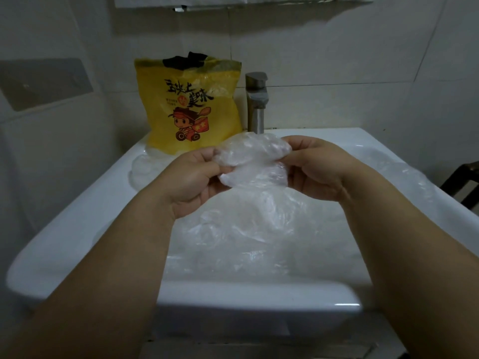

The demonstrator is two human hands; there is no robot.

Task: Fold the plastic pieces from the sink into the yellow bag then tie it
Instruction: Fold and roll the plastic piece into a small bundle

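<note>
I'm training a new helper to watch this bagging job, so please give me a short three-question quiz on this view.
1. Multiple choice: the bunched plastic piece is gripped by A) one hand, B) both hands, C) no hand.
2. True or false: the yellow bag lies flat inside the basin.
3. Fill in: more loose plastic lies in the ____.
Key: 1 B, the left hand and right hand both pinch it. 2 False, it stands on the back rim of the sink, left of the tap. 3 sink.
</note>
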